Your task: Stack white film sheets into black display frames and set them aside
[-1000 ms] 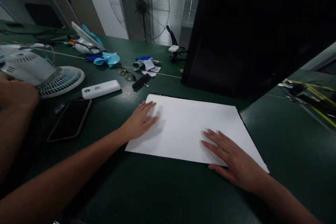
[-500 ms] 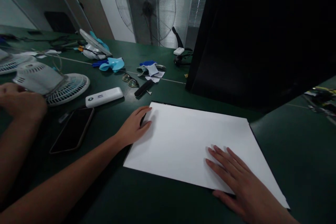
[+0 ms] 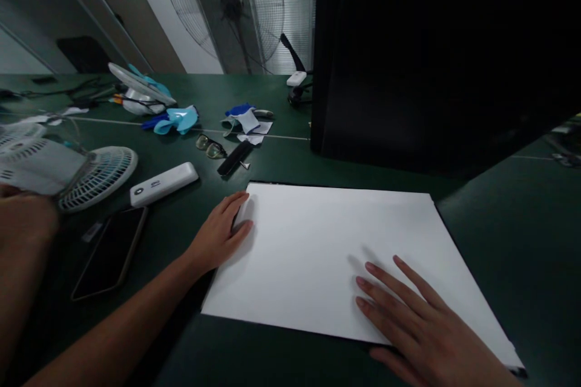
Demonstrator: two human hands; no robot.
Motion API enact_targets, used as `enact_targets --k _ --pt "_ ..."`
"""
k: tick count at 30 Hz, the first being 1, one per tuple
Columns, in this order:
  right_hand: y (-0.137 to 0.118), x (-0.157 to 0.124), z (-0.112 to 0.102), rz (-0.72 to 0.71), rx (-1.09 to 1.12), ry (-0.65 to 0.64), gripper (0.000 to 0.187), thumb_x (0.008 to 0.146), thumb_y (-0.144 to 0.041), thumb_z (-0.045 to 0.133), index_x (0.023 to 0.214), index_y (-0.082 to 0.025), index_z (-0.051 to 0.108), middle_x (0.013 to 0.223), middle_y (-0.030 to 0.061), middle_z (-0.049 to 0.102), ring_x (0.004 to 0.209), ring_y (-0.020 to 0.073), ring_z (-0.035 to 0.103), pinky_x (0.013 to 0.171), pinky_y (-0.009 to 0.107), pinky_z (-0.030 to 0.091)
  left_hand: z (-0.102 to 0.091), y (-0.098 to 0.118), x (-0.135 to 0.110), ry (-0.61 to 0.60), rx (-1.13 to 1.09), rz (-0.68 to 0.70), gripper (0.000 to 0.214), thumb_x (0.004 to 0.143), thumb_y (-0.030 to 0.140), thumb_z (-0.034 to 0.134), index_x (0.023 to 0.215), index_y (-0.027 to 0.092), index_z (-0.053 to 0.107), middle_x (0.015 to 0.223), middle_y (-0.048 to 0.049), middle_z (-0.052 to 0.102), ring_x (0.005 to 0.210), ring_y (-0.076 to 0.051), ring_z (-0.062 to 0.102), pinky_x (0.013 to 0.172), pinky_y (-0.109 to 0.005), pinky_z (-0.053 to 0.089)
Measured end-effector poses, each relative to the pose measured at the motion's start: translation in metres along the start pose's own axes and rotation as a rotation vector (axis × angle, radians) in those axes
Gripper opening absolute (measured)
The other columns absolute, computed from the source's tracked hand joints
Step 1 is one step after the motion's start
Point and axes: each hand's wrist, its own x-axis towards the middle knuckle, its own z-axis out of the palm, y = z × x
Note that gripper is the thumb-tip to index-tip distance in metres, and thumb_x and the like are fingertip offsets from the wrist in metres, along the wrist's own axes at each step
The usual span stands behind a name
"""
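A large white rectangular sheet with a thin dark edge (image 3: 308,254) lies flat on the green tabletop. My left hand (image 3: 218,236) rests at its upper left edge, thumb and fingers apart, the tips touching the white surface. My right hand (image 3: 422,326) is spread over the lower right part of the sheet. Its fingers cast shadows on the white, and its thumb reaches past the front edge. Whether the right fingertips press on the sheet or hover just over it, I cannot tell.
A smartphone (image 3: 111,251), white power bank (image 3: 164,184) and small white fan (image 3: 97,178) lie on the left, near another person's blurred hand (image 3: 25,224). Behind the sheet are glasses (image 3: 211,146), a black case (image 3: 235,158) and blue gloves (image 3: 177,120). A big black screen (image 3: 431,72) looms at back right.
The view has shifted, so the table items sit further left and the sheet a little lower. My right fingers are spread wider and look raised more. My left hand keeps its place on the edge.
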Motion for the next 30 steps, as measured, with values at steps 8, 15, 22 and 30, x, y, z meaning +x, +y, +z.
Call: enact_targets --k 8,15,22,30 --pt "0.002 -0.008 0.002 0.011 0.051 -0.059 0.062 0.099 -0.053 0.069 0.152 -0.022 0.06 0.16 0.003 0.051 0.158 0.0281 0.035 0.139 0.054 0.0 0.002 -0.008 -0.001 0.005 -0.028 0.011 0.063 0.102 0.055 0.05 0.154 0.02 0.05 0.161 -0.0158 0.051 0.149 -0.035 0.051 0.128 -0.053 0.039" --pt "0.001 -0.015 0.002 0.159 0.135 -0.177 0.086 0.098 -0.062 0.067 0.171 -0.032 0.032 0.17 0.004 0.035 0.16 0.0321 0.031 0.136 0.059 0.008 0.004 -0.009 0.001 -0.009 -0.005 0.054 0.065 0.102 0.058 0.047 0.152 0.017 0.052 0.162 -0.0169 0.049 0.149 -0.036 0.05 0.129 -0.055 0.036" --pt "-0.007 -0.017 0.001 0.115 0.122 0.02 0.042 0.101 -0.047 0.07 0.133 -0.02 0.071 0.129 0.0083 0.071 0.115 0.0216 0.068 0.096 0.037 0.061 0.009 -0.008 0.001 -0.015 0.09 0.099 0.063 0.104 0.053 0.041 0.154 0.016 0.053 0.162 -0.0215 0.044 0.149 -0.041 0.048 0.124 -0.062 0.039" --pt "-0.032 -0.002 -0.025 -0.197 -0.061 0.132 0.04 0.103 -0.01 0.04 0.122 -0.007 0.075 0.121 0.0145 0.073 0.101 0.0235 0.072 0.074 0.036 0.062 0.007 -0.007 0.003 -0.02 0.057 0.098 0.066 0.102 0.054 0.044 0.154 0.014 0.056 0.159 -0.0226 0.047 0.149 -0.042 0.048 0.124 -0.063 0.039"
